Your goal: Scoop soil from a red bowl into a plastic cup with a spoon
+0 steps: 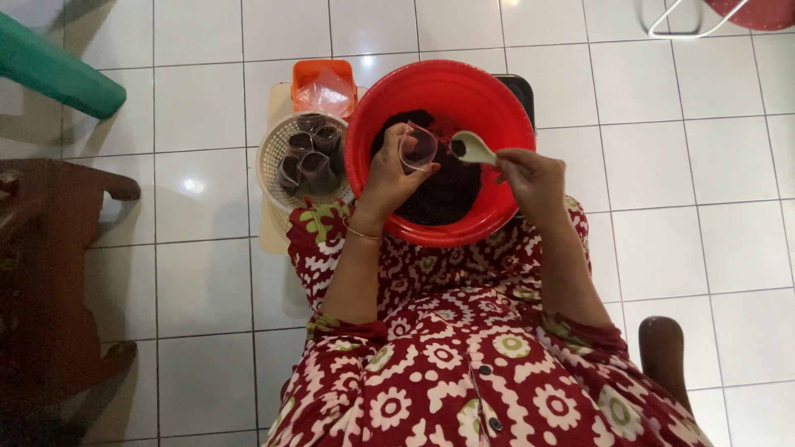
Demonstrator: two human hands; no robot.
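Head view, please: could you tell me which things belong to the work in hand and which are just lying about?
In use: clear cup in left hand; spoon in right hand; red basin; white basket of filled cups.
Lying about: wooden chair; green bench.

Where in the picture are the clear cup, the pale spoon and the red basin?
clear cup [418,149], head view, on its transparent wall.
pale spoon [474,147], head view, on its bowl.
red basin [489,91], head view, on its bare inner wall.

Glossy white tiled floor [704,165], dark wooden chair [50,281] at left, green bench [58,70] above
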